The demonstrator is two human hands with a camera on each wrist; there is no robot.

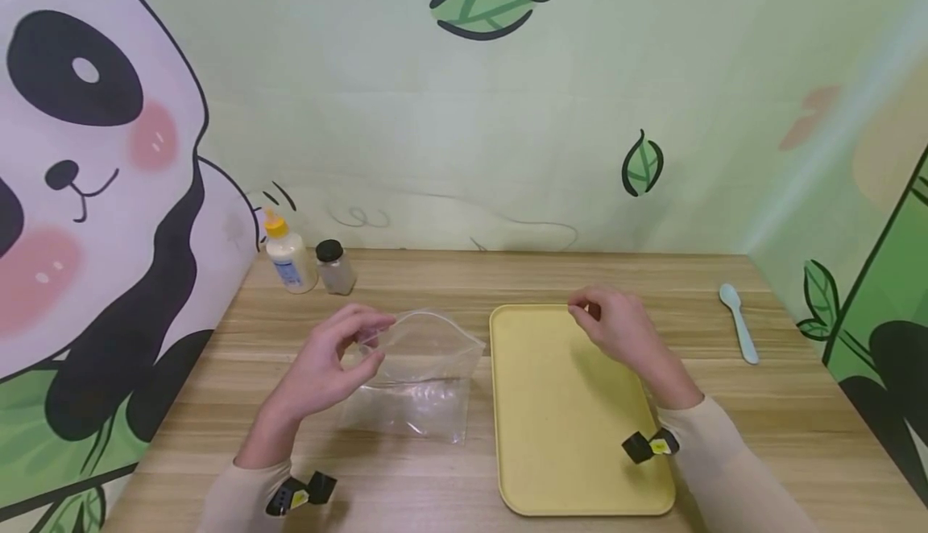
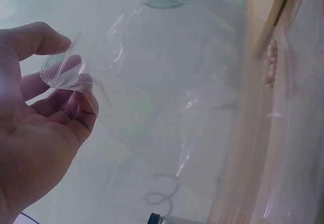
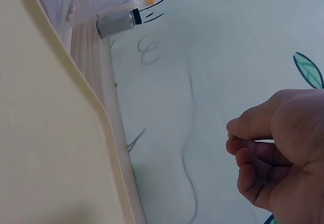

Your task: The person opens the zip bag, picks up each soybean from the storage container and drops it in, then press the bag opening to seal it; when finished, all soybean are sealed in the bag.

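Observation:
My left hand [image 1: 329,364] holds a clear zip bag [image 1: 428,412] by its upper left side, thumb and fingers around the film near the zip edge. The bag [image 2: 167,82] spreads out from those fingers, its mouth upward. Several small beige round beads [image 2: 271,64] show through the film low down in the left wrist view. Over the far right part of a yellow tray [image 1: 565,436] is my right hand [image 1: 616,328]. In the right wrist view the right thumb and index fingertips meet, pinching a tiny beige bead [image 3: 231,136], mostly hidden; the other fingers curl in.
A white bottle with a yellow nozzle [image 1: 290,259] and a small black-lidded jar [image 1: 336,267] stand at the back left. A pale blue spoon [image 1: 739,324] lies right of the tray. A printed cloth wall [image 1: 464,130] borders the wooden table [image 1: 406,485].

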